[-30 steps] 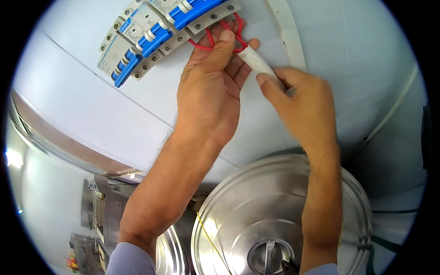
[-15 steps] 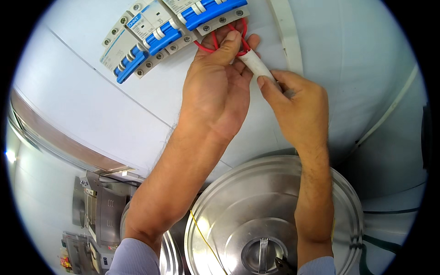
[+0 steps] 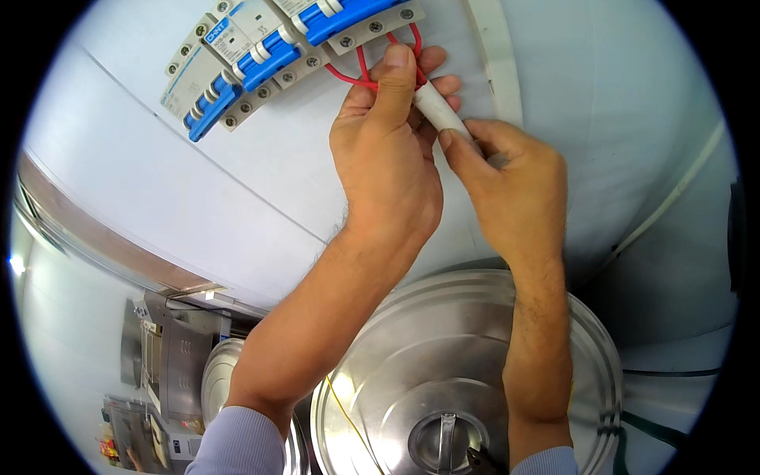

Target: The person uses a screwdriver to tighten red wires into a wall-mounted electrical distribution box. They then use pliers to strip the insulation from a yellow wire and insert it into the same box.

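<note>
A bare left hand [image 3: 388, 158] pinches a bunch of thin red insulated wires [image 3: 345, 77] between thumb and fingers, just below a row of white modular circuit breakers with blue toggles [image 3: 265, 62]. Below and to the right of those fingers, a bare right hand [image 3: 522, 186] grips a slim white plastic tube [image 3: 440, 112], its thumb and forefinger pressed together on the lower end. The tube slants between the two hands, its upper mouth just beside the left fingertips, where the red wires gather and meet it; how far they run inside is hidden.

Judging by the grip, the step in hand is steadying the wires at the tube's mouth. The next move appears to call for a firm left pinch, strands bunched, while the right fingers guide the tube along their line without tugging at the breaker terminals.

To the right of the left fingers, a flat white strip [image 3: 492, 55] runs up the pale wall panel [image 3: 261, 178]. Well below both sets of fingers lies a round, shiny steel lid [image 3: 443, 332], a thin yellow wire [image 3: 348, 412] crossing it.
</note>
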Motion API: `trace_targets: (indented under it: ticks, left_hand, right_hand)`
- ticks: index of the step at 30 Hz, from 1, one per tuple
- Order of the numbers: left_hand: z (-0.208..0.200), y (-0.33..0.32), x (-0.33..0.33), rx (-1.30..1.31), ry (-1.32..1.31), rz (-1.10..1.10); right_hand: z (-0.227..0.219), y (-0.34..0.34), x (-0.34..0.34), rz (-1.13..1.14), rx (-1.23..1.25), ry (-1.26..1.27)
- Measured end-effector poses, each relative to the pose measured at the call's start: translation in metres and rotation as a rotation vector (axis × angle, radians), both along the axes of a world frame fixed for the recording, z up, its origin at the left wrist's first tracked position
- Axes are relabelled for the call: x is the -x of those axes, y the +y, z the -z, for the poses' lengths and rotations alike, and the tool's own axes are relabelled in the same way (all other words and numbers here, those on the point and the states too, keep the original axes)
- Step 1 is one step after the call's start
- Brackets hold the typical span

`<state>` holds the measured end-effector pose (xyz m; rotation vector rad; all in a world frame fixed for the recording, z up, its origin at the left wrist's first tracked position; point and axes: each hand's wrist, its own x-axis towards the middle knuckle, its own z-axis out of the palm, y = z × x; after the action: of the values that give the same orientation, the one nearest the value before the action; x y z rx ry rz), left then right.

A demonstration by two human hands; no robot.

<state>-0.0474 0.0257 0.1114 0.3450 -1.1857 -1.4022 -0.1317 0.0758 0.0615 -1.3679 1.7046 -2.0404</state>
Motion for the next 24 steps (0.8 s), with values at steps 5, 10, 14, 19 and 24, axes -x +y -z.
trace_targets:
  ticks: [5, 10, 14, 19, 24]
  left_hand:
    - [-0.0017, 0.0026, 0.0058, -0.041, 0.052, -0.043]
    - [-0.0003, 0.0026, 0.0076, -0.023, 0.036, -0.034]
    - [-0.0012, 0.0041, 0.0086, -0.016, 0.081, -0.017]
    - [-0.0010, 0.0052, 0.0096, -0.009, 0.125, -0.045]
    - [-0.0027, 0.0046, 0.0080, -0.015, 0.075, -0.012]
  right_hand:
    - [-0.0011, 0.0015, -0.0036, 0.008, 0.006, -0.007]
    - [0.0033, -0.0015, -0.0009, 0.037, 0.033, 0.007]
    - [0.0053, -0.0019, -0.0040, 0.045, 0.079, -0.007]
    - [0.0035, 0.0008, -0.0063, 0.040, 0.035, 0.021]
    - [-0.0025, 0.0059, -0.0012, -0.012, 0.025, -0.004]
